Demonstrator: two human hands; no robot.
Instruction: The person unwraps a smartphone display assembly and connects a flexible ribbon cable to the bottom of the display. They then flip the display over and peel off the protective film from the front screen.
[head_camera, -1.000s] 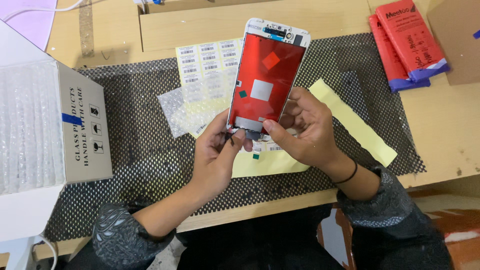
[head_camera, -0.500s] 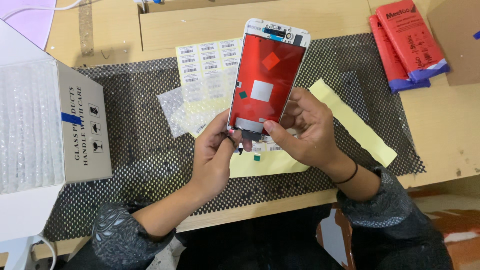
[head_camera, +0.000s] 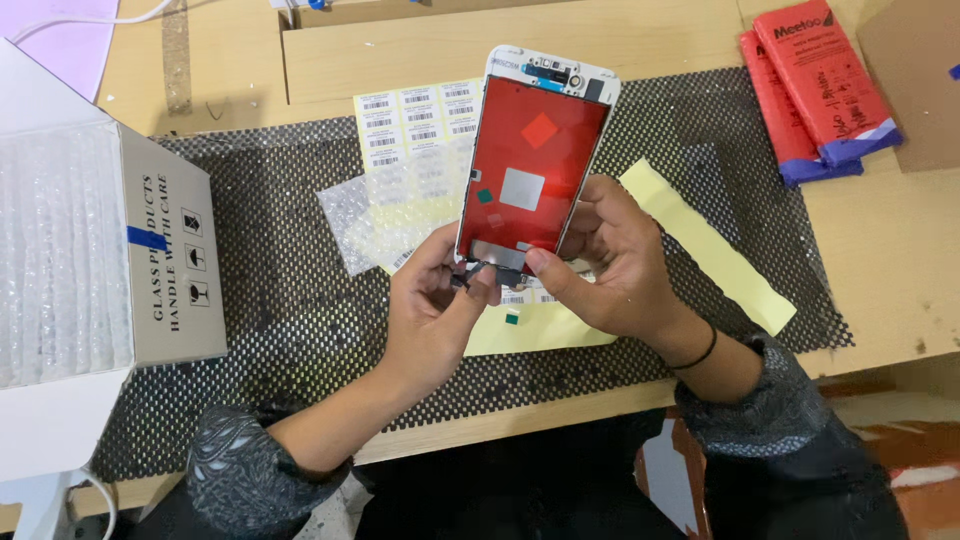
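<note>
Glossy red screen panel (head_camera: 535, 170); perforated black mat (head_camera: 270, 300); matt wooden table (head_camera: 900, 250).

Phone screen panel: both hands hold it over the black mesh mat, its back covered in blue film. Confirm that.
Not quite: the film on the panel is red, not blue, as the head view shows. The rest stands: the left hand and right hand both hold it over the black mesh mat.

Bright even light, soft shadows, sharp
</note>
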